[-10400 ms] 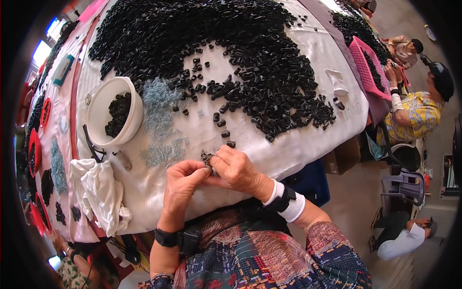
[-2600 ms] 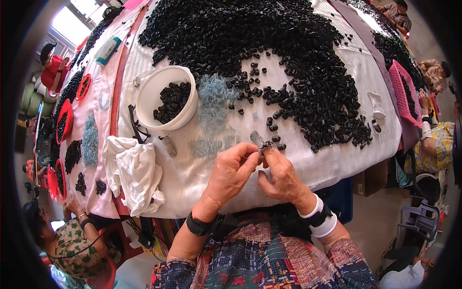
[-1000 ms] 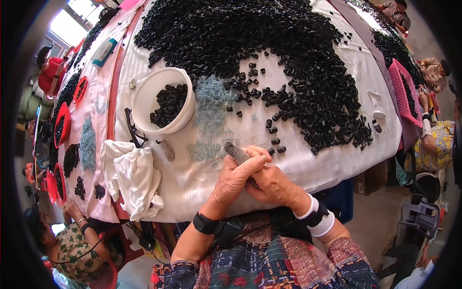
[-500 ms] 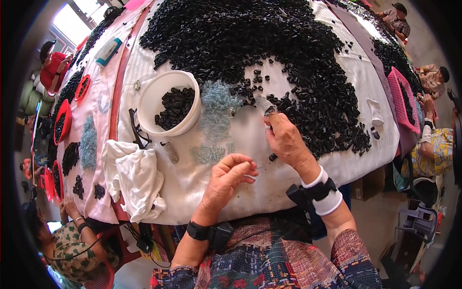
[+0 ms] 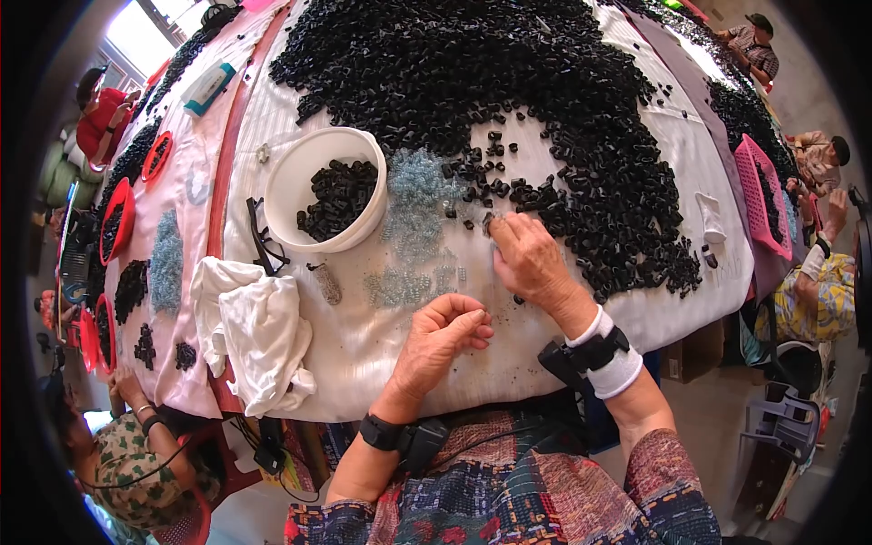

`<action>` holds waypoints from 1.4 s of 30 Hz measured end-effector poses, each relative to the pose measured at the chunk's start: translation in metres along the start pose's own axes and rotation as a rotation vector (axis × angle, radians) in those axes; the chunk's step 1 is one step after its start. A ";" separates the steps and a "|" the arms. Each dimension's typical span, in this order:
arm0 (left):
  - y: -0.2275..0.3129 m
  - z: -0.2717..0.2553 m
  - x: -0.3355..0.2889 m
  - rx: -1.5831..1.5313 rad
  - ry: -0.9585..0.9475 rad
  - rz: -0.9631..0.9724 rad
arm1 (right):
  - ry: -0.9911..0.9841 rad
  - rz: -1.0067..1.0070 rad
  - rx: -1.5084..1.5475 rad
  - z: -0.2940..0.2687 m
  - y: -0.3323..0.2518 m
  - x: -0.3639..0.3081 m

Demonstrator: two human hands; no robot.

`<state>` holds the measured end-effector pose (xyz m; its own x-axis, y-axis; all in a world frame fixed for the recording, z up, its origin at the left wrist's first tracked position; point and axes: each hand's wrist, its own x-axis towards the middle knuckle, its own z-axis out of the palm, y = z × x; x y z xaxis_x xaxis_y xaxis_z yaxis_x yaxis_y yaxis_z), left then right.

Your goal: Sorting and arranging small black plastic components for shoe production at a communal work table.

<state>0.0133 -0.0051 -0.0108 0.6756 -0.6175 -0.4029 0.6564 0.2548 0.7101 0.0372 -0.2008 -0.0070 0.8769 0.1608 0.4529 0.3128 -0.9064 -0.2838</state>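
My right hand (image 5: 534, 261) reaches over the table, thumb and fingers pinched at a small black piece (image 5: 488, 222) beside the black pile. Nearer to me, my left hand (image 5: 442, 341) hovers with its fingers curled and the thumb pressed against them; anything in it is hidden. Small black tube-like pieces (image 5: 454, 64) spread in a big heap across the far table. To the left of my right hand lie clear bluish pieces (image 5: 418, 227) in a loose patch. A white round tub (image 5: 282, 218), partly filled with black pieces, stands beside them.
A crumpled white cloth (image 5: 259, 331), black-framed glasses (image 5: 261, 238) and a small clear-grey bottle-like item (image 5: 325, 283) lie at the left. A pink basket (image 5: 758, 195) stands at the right edge. Other people sit at tables on both sides; one wears a camouflage top (image 5: 145, 463).
The clear-grey item in my right fingers no longer shows there. My right hand has come slightly left. A blurred grey oval below its fingers is gone. My left hand has barely shifted.
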 end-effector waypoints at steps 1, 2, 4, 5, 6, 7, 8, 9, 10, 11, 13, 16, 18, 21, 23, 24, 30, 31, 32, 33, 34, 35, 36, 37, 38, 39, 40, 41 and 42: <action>0.000 0.001 0.000 -0.006 0.006 0.007 | -0.032 -0.039 0.018 -0.002 -0.001 -0.004; -0.001 0.002 0.000 -0.011 0.011 0.014 | -0.063 -0.078 0.035 -0.005 -0.002 -0.008; 0.000 0.003 0.000 -0.008 0.020 0.014 | -0.068 -0.081 0.074 -0.009 -0.005 -0.016; 0.000 0.004 0.000 -0.006 0.028 0.017 | -0.072 -0.085 0.111 -0.012 -0.006 -0.019; 0.001 0.005 -0.001 -0.004 0.029 0.013 | -0.072 -0.081 0.112 -0.014 -0.007 -0.023; 0.002 0.006 -0.001 0.000 0.043 0.014 | -0.105 -0.077 0.140 -0.016 -0.009 -0.025; 0.003 0.007 -0.002 0.005 0.056 0.015 | -0.137 -0.072 0.169 -0.017 -0.009 -0.027; 0.002 0.007 -0.002 0.008 0.055 0.013 | -0.134 -0.069 0.169 -0.017 -0.009 -0.028; 0.002 0.007 -0.001 0.006 0.054 0.018 | -0.086 -0.075 0.151 -0.016 -0.010 -0.028; 0.001 0.006 -0.001 0.005 0.053 0.023 | -0.038 -0.080 0.132 -0.016 -0.011 -0.028; 0.001 0.006 -0.001 0.020 0.051 0.019 | -0.044 -0.074 0.139 -0.017 -0.009 -0.027; 0.000 0.006 0.000 0.038 0.051 0.018 | -0.060 -0.066 0.191 -0.014 -0.005 -0.028; 0.000 0.007 0.000 0.044 0.053 0.021 | -0.068 -0.064 0.238 -0.013 -0.005 -0.029; 0.000 0.008 -0.001 0.042 0.064 0.020 | -0.084 -0.083 0.249 -0.015 -0.007 -0.028; 0.001 0.008 -0.002 0.050 0.079 0.019 | -0.085 -0.089 0.225 -0.014 -0.007 -0.029; 0.001 0.010 -0.002 0.052 0.076 0.017 | -0.084 -0.087 0.223 -0.013 -0.006 -0.030; 0.004 0.017 0.000 0.109 0.142 0.022 | -0.029 -0.090 0.218 -0.020 -0.010 -0.030; 0.007 0.020 0.001 0.071 0.148 0.031 | -0.001 -0.125 0.242 -0.025 -0.014 -0.029; 0.008 0.021 0.002 0.033 0.153 0.040 | 0.027 -0.158 0.264 -0.029 -0.019 -0.029; 0.007 0.020 0.003 0.034 0.145 0.038 | 0.030 -0.155 0.257 -0.033 -0.024 -0.029; 0.006 0.016 0.003 0.042 0.110 0.033 | 0.008 -0.162 0.328 -0.035 -0.031 -0.029; 0.006 0.013 0.003 0.049 0.075 0.028 | -0.013 -0.169 0.398 -0.036 -0.035 -0.029; 0.006 0.011 0.004 0.049 0.063 0.025 | -0.018 -0.196 0.403 -0.034 -0.036 -0.030; 0.006 0.009 0.005 0.023 0.061 -0.004 | -0.016 -0.190 0.392 -0.032 -0.035 -0.033; 0.005 0.008 0.005 -0.002 0.060 -0.033 | -0.017 -0.148 0.453 -0.030 -0.033 -0.036; 0.005 0.008 0.005 0.000 0.052 -0.036 | -0.017 -0.107 0.517 -0.029 -0.033 -0.037; 0.006 0.009 0.004 -0.021 0.057 -0.027 | 0.024 -0.061 0.517 -0.033 -0.035 -0.036; 0.006 0.010 0.004 -0.042 0.062 -0.018 | 0.027 -0.057 0.511 -0.033 -0.037 -0.038; 0.006 0.011 0.004 -0.040 0.050 -0.019 | -0.005 0.121 0.674 -0.032 -0.038 -0.042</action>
<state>0.0163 -0.0142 -0.0016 0.6779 -0.5847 -0.4456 0.6818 0.2732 0.6786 -0.0232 -0.1857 0.0115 0.9212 0.0770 0.3814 0.3700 -0.4772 -0.7971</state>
